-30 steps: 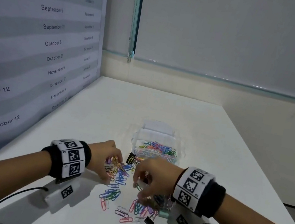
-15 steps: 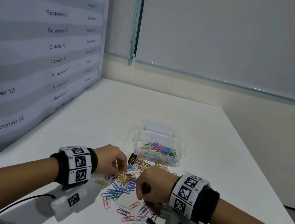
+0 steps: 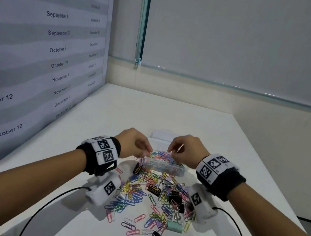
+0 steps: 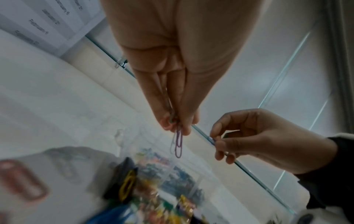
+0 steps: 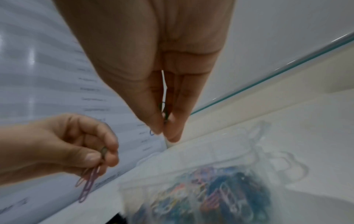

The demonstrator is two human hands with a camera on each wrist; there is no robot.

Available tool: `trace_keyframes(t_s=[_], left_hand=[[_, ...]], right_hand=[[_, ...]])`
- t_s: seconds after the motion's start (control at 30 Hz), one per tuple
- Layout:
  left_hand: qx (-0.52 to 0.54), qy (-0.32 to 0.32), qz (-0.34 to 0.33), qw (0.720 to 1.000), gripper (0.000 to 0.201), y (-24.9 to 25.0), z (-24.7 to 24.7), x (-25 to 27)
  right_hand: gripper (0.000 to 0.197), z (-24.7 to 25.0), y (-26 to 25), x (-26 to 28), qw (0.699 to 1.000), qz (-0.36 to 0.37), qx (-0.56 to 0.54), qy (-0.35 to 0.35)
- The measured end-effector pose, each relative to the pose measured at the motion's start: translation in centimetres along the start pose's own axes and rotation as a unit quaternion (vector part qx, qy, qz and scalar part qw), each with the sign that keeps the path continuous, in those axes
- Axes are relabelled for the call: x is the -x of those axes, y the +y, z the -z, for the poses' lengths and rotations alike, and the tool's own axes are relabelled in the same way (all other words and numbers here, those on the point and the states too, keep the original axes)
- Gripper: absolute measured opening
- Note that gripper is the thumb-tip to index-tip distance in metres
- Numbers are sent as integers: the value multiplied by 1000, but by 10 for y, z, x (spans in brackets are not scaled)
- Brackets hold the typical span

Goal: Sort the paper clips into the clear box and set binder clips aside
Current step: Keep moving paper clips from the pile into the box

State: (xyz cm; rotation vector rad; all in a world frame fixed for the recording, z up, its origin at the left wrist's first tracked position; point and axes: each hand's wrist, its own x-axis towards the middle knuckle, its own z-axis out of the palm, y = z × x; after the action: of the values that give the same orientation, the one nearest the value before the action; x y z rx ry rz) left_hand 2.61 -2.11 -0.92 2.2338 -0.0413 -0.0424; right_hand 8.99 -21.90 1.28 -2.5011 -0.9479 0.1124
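Hands hovered over the clear box: left hand pinched purple paper clips, right hand pinched another clip; light, slippery wire, probably best nipped at the loops.

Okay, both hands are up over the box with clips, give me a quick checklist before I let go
1. Left hand pinches paper clips, purple ones dangling: ok.
2. Right hand pinches clips: ok, count cannot tell.
3. Both hands above the clear box: ok.
4. Box open, lid off: ok.
5. No binder clip in either pinch: cannot tell.
6. Black binder clip leans at the box's near left corner, not set aside: not ok.
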Motion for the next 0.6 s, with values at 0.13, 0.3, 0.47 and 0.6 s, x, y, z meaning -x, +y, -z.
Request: trace_keyframes(t_s=[0.13, 0.3, 0.47, 0.6], left_hand=[[54, 26, -13, 998, 16, 17, -5, -20], [100, 52, 2, 994, 18, 27, -18, -38], [32, 33, 27, 999, 27, 19, -25, -40], [-47, 13, 7, 999, 27, 9, -19, -30]], right_hand=[[10, 4, 15, -10, 997, -46, -26, 54], [13, -2, 18, -4, 999, -31, 26, 18], [16, -10, 3, 12, 996, 12, 56, -62], [15, -21, -12, 26, 987, 50, 66, -138]])
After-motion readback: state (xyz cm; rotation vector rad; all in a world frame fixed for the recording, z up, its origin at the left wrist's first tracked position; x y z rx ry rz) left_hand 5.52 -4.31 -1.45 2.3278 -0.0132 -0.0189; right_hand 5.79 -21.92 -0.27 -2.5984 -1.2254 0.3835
